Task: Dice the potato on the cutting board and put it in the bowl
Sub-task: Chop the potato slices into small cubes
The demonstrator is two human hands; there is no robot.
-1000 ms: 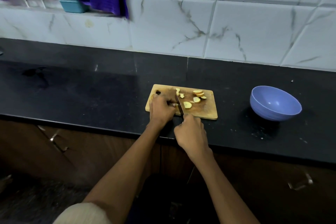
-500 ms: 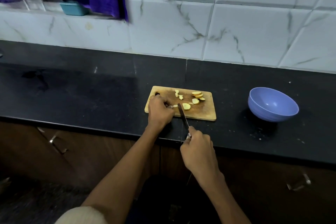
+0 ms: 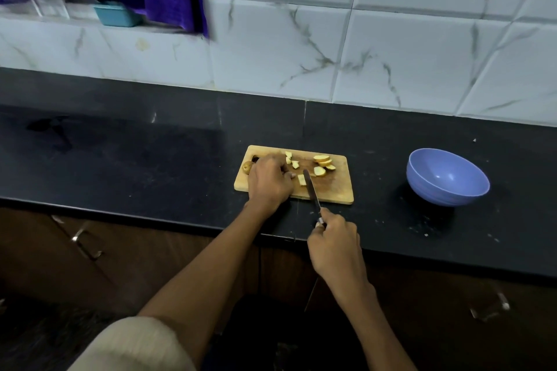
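While my left hand (image 3: pixel 270 182) pins the potato (image 3: pixel 301 179) on the cutting board (image 3: pixel 337 190), my right hand (image 3: pixel 333 245) grips the knife (image 3: pixel 312 190), blade pointing away, just right of that piece; the bowl (image 3: pixel 447 176) sits farther right.

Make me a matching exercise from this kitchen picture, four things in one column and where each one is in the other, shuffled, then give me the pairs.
1. knife
2. bowl
3. potato slices
4. left hand

A. stacked at the cutting board's far right
B. on the board's left part
C. held by the right hand
D. on the counter, right of the board

Pairs: 1-C, 2-D, 3-A, 4-B
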